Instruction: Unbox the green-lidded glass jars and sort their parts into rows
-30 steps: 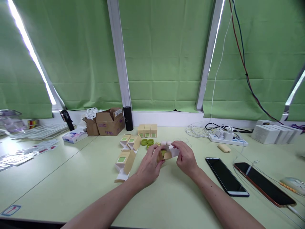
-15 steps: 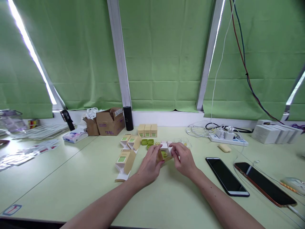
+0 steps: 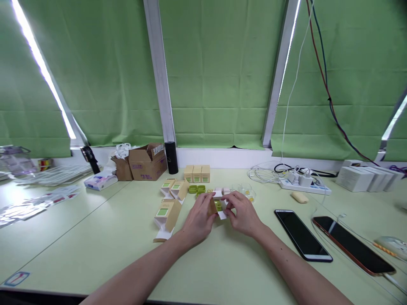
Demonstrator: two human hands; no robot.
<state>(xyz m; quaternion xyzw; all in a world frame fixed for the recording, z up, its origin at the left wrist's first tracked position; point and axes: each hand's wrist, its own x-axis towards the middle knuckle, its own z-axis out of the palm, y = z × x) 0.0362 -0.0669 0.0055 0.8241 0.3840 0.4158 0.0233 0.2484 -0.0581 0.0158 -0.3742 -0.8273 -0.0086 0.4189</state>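
My left hand (image 3: 200,217) is closed round a small kraft cardboard box (image 3: 213,207), tilted with its open end to the right. Inside that box a green piece (image 3: 218,205) shows, and white flaps stick out at the opening. Against those flaps rest the thumb and fingertips of my right hand (image 3: 243,214), curled as in a pinch. To the left lie open kraft boxes with green labels, the nearest box (image 3: 168,214) on its side with its flap out. Green square cups (image 3: 196,189) and small pink-white pieces (image 3: 226,190) sit just behind my hands.
Three closed kraft boxes (image 3: 197,174) stand at the back, near a black cylinder (image 3: 171,157) and a brown carton (image 3: 148,162). Clear round cups (image 3: 246,190) are behind my right hand. On the right lie two phones (image 3: 303,235), a power strip (image 3: 305,186) and loose cables.
The right hand has shifted slightly left and its fingers have moved at the box opening. A white flap now juts out below the opening. My left hand keeps its hold.
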